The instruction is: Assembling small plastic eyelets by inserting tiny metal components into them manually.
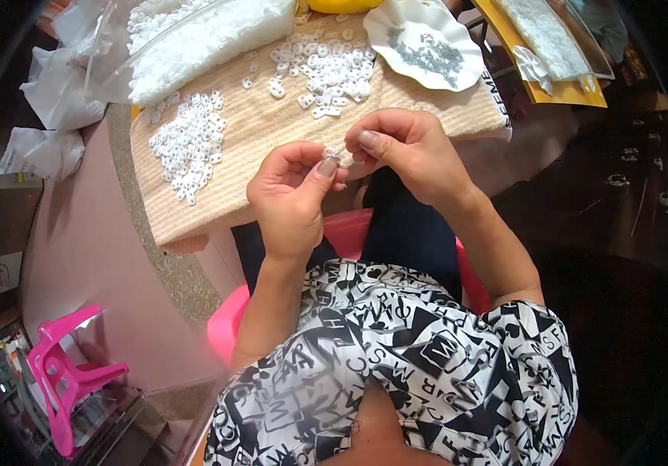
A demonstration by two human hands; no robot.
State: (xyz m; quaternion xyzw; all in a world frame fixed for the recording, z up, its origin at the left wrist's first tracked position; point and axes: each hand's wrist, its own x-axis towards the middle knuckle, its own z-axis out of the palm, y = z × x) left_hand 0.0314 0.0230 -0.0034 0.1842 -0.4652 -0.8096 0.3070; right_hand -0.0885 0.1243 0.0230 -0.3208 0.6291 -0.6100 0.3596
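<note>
My left hand (291,198) is closed in a pinch on a small white plastic piece (332,154) above the near edge of the table. Close beside it, my right hand (415,155) has its thumb and forefinger pinched together. What the right fingertips hold is too small to make out. Beyond the hands lies a loose pile of small white plastic pieces with holes (338,74). A second pile of the same pieces (189,144) is spread to the left. A white wavy-edged dish (466,53) at the far right holds many tiny dark grey bits (431,60).
A striped beige cloth (252,128) covers the table. A large clear bag of white pieces (209,46) lies at its far left, and a yellow object (343,5) at the far edge. Another filled bag (547,39) is at far right. A pink plastic stool (70,373) stands lower left.
</note>
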